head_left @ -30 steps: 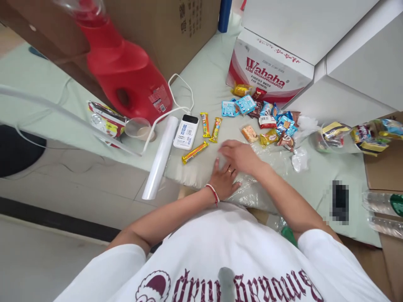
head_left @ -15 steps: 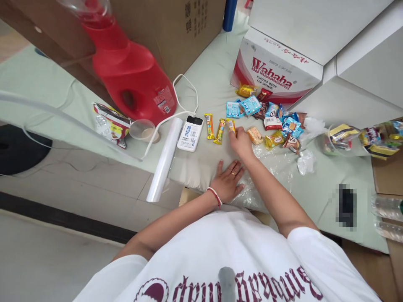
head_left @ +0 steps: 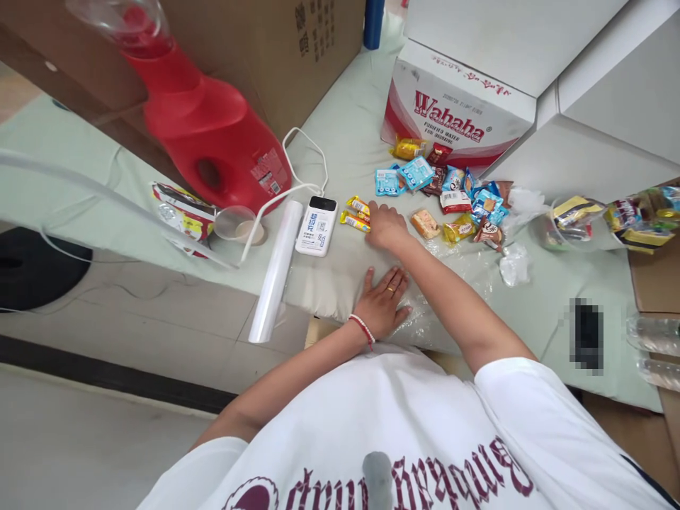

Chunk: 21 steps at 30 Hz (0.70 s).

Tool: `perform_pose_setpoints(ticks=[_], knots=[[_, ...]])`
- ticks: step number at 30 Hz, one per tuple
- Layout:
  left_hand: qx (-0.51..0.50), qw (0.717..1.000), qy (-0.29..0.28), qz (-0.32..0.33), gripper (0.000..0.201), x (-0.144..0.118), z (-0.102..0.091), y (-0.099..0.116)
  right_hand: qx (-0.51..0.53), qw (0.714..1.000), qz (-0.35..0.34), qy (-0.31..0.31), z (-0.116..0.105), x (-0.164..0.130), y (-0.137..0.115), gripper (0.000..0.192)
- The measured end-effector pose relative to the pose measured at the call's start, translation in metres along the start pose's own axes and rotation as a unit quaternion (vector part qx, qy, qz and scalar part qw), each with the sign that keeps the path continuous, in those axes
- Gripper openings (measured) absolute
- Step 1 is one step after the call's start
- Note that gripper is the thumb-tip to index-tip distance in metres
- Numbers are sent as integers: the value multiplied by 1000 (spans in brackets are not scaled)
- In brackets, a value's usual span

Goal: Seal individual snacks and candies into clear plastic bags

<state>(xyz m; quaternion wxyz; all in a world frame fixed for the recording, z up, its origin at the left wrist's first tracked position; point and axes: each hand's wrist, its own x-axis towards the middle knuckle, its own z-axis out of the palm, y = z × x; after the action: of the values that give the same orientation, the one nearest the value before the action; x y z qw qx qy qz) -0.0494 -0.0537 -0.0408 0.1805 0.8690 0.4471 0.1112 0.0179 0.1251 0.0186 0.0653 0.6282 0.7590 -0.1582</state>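
Observation:
My left hand (head_left: 383,300) lies flat, fingers spread, on a clear plastic bag (head_left: 451,297) at the near edge of the pale green surface. My right hand (head_left: 386,227) reaches forward and closes over a small bunch of orange and yellow snack bars (head_left: 357,214) next to a white power bank (head_left: 317,225). Just right of that hand lie a wrapped cake (head_left: 425,223) and a pile of several small snack packets (head_left: 457,195).
A red jug (head_left: 207,134) and brown cardboard box (head_left: 276,49) stand at the back left, a Wahaha carton (head_left: 451,117) at the back right. A white roll (head_left: 273,273), a clear cup (head_left: 236,223) and a cable lie left. More wrapped snacks (head_left: 610,219) sit far right.
My right hand moved from the plastic bag forward to the snack bars and swept them together beside the power bank. My left hand stayed flat on the bag.

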Motion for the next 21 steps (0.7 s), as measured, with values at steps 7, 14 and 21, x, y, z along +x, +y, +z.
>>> perform_pose_setpoints(ticks=[7,14,21], knots=[[15,1000,10,-23,75,-3,-5,-7,106,984,-136,33,-34,-95,93,73],[47,998,-11,-41,73,4,-6,-13,47,989,-124,-63,2,-169,165,71],[78,995,-23,-61,75,3,-9,-13,14,994,-96,52,31,-182,148,78]])
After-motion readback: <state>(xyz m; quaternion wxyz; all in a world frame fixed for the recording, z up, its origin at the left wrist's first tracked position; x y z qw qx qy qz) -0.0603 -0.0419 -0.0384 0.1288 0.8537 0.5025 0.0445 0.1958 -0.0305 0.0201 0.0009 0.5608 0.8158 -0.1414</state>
